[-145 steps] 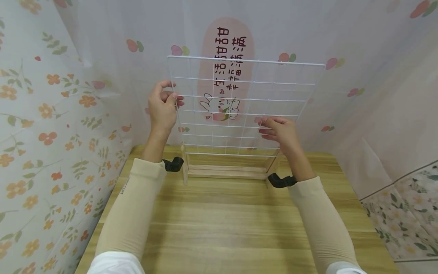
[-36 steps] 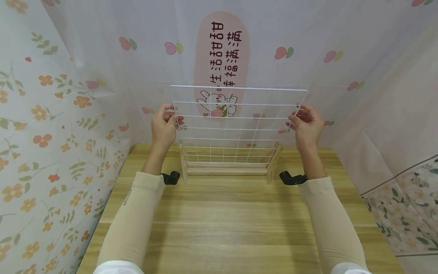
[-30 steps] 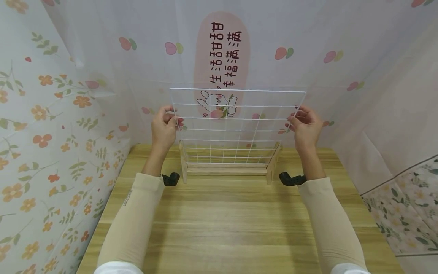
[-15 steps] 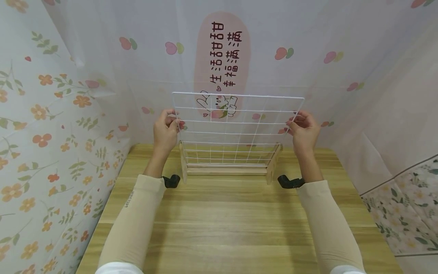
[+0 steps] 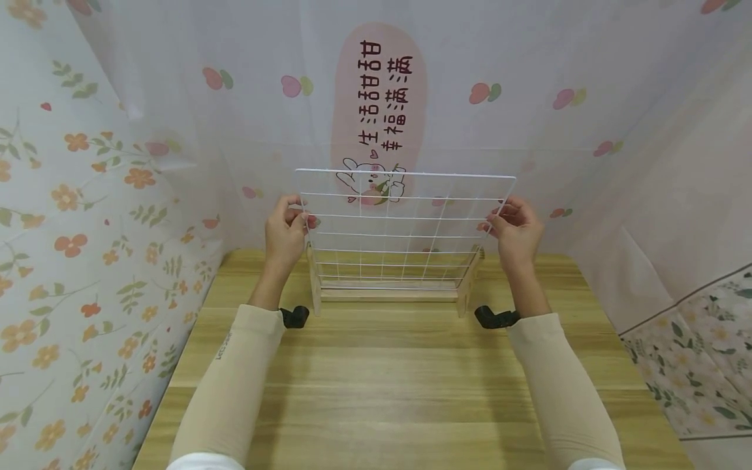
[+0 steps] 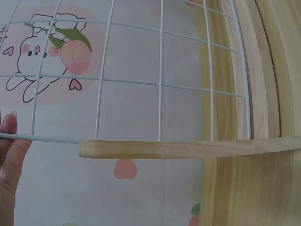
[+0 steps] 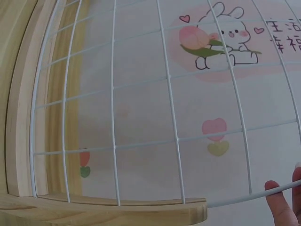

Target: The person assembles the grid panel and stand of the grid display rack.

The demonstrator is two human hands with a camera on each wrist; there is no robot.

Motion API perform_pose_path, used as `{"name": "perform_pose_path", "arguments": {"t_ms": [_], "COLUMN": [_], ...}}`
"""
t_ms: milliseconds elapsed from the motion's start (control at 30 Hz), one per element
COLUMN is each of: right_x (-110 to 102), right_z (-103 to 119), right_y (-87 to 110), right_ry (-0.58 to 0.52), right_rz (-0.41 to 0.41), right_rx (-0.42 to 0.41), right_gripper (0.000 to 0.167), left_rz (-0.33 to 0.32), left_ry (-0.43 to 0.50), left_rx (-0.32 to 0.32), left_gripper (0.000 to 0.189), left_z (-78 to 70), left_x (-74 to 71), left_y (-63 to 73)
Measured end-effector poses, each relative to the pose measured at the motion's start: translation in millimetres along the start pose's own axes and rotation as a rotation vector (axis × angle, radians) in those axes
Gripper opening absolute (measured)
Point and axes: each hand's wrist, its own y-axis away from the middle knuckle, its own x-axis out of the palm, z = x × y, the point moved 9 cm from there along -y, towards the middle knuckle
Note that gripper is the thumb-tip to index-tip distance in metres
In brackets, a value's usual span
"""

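A white wire grid panel [image 5: 405, 173] stands upright, its lower part between the side pieces of a small light-wood stand [image 5: 389, 296]. My left hand [image 5: 284, 232] pinches the grid's left edge wire above the stand, between thumb and fingers. On the opposite edge, my right hand [image 5: 518, 234] pinches the wire at about the same height. In the left wrist view, the grid's side wire meets the end of a wooden side piece [image 6: 141, 149]. The right wrist view shows the grid's bottom wire lying close along the wooden crossbars [image 7: 29, 108]; whether it touches them I cannot tell.
The stand sits near the back of a wood-grain table [image 5: 376, 378]. Close behind hangs a white curtain [image 5: 247, 117] printed with fruit and writing. A floral curtain [image 5: 100, 261] borders the left side. Black wrist cameras [image 5: 296, 317] sit just outside the stand.
My right hand has moved from the grid's lower front to its right edge. Both hands have come down with the grid, which now sits lower between the stand's sides.
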Motion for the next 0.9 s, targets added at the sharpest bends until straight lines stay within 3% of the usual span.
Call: {"name": "perform_pose_path", "arguments": {"t_ms": [167, 267, 467, 700, 900], "right_x": [-1.7, -2.2, -3.4, -1.4, 0.2], "right_z": [-2.6, -2.9, -5.2, -5.5, -4.5], "right_y": [1.2, 1.9, 5.5, 8.5, 7.9], "right_ry": [-0.001, 0.016, 0.051, 0.02, 0.023], "right_rz": [-0.012, -0.015, -0.009, 0.013, 0.023], "right_rx": [-0.007, -0.013, -0.019, -0.036, -0.036], "right_gripper": [0.029, 0.029, 0.028, 0.029, 0.029], "left_rz": [0.006, 0.005, 0.006, 0.022, 0.028], "left_ry": [-0.012, -0.007, 0.006, -0.058, -0.054], "left_rx": [0.007, 0.019, 0.041, 0.037, 0.027], "left_gripper": [0.015, 0.014, 0.014, 0.013, 0.014], "left_z": [-17.4, -19.6, -15.8, -15.8, -11.8], "left_x": [0.3, 0.0, 0.4, -0.1, -0.3], "left_y": [8.9, 10.1, 10.7, 12.2, 10.4]}}
